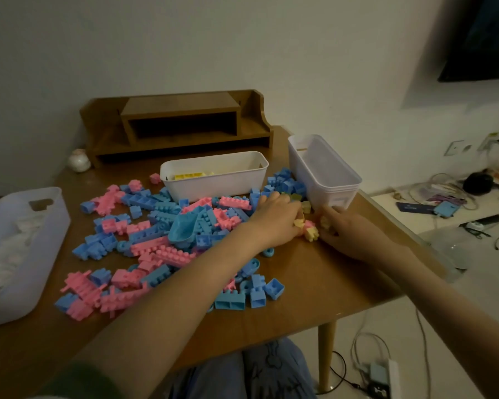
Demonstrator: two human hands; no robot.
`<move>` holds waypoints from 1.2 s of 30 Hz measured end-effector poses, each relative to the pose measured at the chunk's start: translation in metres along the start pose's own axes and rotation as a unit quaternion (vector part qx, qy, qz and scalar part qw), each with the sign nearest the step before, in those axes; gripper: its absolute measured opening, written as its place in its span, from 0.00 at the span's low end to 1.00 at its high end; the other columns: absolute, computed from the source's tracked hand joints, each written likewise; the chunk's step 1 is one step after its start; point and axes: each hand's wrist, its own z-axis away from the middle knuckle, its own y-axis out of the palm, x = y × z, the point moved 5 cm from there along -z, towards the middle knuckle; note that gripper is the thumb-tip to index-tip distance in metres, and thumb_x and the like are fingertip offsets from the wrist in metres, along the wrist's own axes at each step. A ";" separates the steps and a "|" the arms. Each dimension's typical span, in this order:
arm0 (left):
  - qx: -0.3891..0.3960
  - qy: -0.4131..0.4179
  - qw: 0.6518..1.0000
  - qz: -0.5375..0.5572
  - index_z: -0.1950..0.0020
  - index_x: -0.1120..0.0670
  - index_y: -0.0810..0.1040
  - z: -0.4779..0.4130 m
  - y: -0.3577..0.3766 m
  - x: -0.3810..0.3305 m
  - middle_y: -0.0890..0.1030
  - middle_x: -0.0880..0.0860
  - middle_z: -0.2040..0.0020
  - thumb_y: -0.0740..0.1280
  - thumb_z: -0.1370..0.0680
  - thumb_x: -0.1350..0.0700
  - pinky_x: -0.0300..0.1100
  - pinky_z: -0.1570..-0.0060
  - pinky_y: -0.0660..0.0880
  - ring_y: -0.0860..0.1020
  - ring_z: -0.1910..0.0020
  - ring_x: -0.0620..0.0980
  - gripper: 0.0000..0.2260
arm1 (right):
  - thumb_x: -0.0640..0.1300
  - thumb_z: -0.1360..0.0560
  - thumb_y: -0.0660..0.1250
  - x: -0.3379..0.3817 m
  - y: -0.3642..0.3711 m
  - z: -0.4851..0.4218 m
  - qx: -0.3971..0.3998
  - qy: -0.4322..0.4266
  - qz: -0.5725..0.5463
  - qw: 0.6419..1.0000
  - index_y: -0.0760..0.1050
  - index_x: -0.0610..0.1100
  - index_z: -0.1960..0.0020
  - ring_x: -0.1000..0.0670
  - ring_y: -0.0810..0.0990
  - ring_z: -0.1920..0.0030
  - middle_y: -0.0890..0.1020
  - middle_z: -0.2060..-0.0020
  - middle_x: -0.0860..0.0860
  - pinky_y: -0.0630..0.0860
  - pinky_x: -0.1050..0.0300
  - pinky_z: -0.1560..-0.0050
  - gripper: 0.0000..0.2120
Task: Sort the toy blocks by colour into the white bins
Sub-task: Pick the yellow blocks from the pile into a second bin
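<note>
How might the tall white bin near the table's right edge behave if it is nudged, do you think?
The tall white bin looks empty, so it is probably light and would slide easily. It is narrow for its height, so a high push might tip it. It stands near the table edge and could fall off.

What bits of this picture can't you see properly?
Head view:
- the low white bin: its near wall hides most of what is inside.
- left hand, right hand: their backs hide whether fingers grip the yellow blocks.
- translucent bin: cut by the left edge, contents blurred.
</note>
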 end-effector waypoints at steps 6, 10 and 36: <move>-0.058 -0.013 0.998 0.005 0.42 0.52 0.72 0.020 -0.017 0.006 0.73 0.53 0.42 0.64 0.23 0.47 0.46 0.43 0.64 0.67 0.40 0.53 0.13 | 0.50 0.23 0.63 -0.002 -0.017 0.008 0.003 0.058 -0.280 0.958 0.73 0.54 0.50 0.54 0.77 0.51 0.77 0.52 0.54 0.73 0.61 0.55 0.03; -0.071 -0.033 0.996 0.038 0.42 0.52 0.72 0.031 -0.024 0.011 0.73 0.52 0.42 0.64 0.23 0.47 0.45 0.44 0.65 0.68 0.41 0.52 0.14 | 0.56 0.26 0.66 0.012 -0.009 0.008 0.064 0.061 -0.198 0.976 0.71 0.54 0.48 0.56 0.74 0.53 0.75 0.53 0.55 0.71 0.64 0.60 0.10; -0.144 -0.197 0.970 -0.016 0.38 0.55 0.70 0.038 -0.092 0.174 0.71 0.58 0.42 0.64 0.21 0.53 0.47 0.45 0.67 0.68 0.39 0.57 0.13 | 0.46 0.21 0.60 0.140 -0.056 -0.150 -0.111 -0.107 -0.175 0.972 0.69 0.43 0.36 0.48 0.74 0.48 0.75 0.45 0.46 0.65 0.60 0.54 0.15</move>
